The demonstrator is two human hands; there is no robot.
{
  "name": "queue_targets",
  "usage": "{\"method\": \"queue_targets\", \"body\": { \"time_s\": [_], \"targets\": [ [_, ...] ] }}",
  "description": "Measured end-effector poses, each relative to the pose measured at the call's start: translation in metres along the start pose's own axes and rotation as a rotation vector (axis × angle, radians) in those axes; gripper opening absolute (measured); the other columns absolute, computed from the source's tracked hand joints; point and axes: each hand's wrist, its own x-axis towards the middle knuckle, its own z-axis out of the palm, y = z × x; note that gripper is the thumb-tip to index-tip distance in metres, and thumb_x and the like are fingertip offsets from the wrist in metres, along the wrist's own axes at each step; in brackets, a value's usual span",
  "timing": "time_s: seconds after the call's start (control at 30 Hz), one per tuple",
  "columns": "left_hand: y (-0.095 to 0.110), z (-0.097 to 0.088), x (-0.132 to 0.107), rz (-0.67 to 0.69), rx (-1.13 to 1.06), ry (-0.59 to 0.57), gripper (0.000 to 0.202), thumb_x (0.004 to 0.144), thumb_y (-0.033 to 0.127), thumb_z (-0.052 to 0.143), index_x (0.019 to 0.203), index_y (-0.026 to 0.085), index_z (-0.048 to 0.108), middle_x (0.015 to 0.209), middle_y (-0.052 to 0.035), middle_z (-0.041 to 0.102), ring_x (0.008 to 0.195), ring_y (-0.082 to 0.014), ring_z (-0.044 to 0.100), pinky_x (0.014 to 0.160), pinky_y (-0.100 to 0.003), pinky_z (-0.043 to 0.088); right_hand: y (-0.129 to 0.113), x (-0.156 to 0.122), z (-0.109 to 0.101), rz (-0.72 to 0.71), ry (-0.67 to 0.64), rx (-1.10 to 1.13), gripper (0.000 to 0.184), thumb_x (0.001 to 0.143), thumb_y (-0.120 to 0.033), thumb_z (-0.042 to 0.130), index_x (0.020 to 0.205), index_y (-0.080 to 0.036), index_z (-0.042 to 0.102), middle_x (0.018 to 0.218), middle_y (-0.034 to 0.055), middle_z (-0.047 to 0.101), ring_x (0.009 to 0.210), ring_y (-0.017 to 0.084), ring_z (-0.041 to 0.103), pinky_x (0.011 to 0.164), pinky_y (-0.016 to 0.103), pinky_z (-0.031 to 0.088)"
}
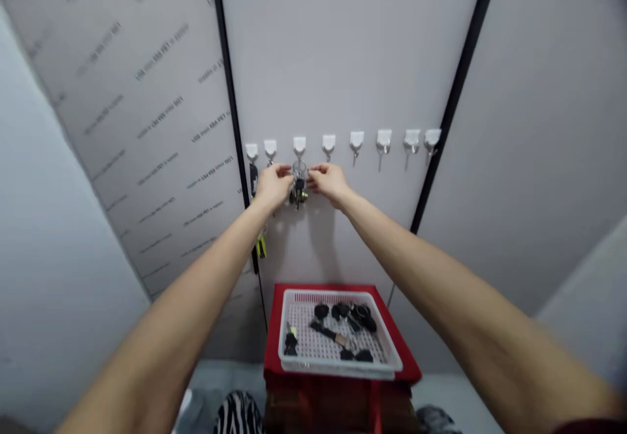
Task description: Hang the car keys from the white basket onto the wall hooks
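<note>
A bunch of keys (298,194) on a metal ring (299,169) hangs at the third white hook (299,144) from the left on the grey panel. My left hand (274,186) is just left of the ring, thumb and fingers parted beside it. On the other side, my right hand (330,181) has its fingers apart, pointing at the ring with a small gap. Whether the left fingertips touch the keys is hard to see. A dark strap (253,178) and a yellow tag (261,247) hang below the leftmost hook (251,151).
Several more white hooks run to the right, among them one (357,139) past my right hand. Below, a white plastic basket (337,370) with several black-headed keys (363,316) sits on a red surface (274,329). Black strips (453,94) edge the panel.
</note>
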Motion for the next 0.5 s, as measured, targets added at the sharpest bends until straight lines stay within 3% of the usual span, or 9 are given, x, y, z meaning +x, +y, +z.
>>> {"method": "queue_targets", "body": {
  "time_s": [0.13,0.3,0.4,0.5],
  "targets": [
    [-0.034,0.006,-0.056,-0.149,-0.125,-0.168,0.025,0.057,0.016,0.048,0.082,0.012,0.051,0.064,0.0006,0.053,0.053,-0.0061,0.048,0.052,-0.020,0.038,0.044,-0.034,-0.027,0.009,-0.081,-0.107,0.014,0.063,-0.015,0.044,0.075,-0.012,0.050,0.063,0.0008,0.054,0.045,0.003,0.046,0.041,0.015,0.034],
    [-0.105,0.036,-0.137,-0.359,-0.091,-0.358,0.019,0.060,0.015,0.045,0.077,0.010,0.051,0.064,-0.0007,0.054,0.055,-0.0068,0.048,0.057,-0.021,0.039,0.125,-0.102,-0.061,0.191,-0.365,-0.388,0.015,0.063,-0.017,0.043,0.073,-0.010,0.052,0.064,0.0034,0.056,0.051,0.007,0.049,0.051,0.019,0.037],
    [-0.135,0.056,-0.171,-0.350,0.046,-0.489,0.020,0.060,0.012,0.044,0.078,0.011,0.051,0.072,-0.0035,0.055,0.065,-0.0087,0.049,0.063,-0.021,0.039,0.164,-0.134,-0.076,0.157,-0.473,-0.713,0.017,0.063,-0.019,0.042,0.074,-0.013,0.054,0.067,0.0040,0.058,0.061,0.011,0.050,0.058,0.022,0.036],
    [-0.146,0.066,-0.190,-0.230,0.274,-0.631,0.023,0.059,0.011,0.044,0.080,0.014,0.052,0.080,-0.0030,0.054,0.072,-0.0103,0.048,0.069,-0.023,0.037,0.182,-0.152,-0.085,0.069,-0.533,-1.007,0.017,0.062,-0.018,0.042,0.074,-0.016,0.055,0.075,0.0052,0.057,0.073,0.016,0.048,0.063,0.026,0.033]
  ]
}}
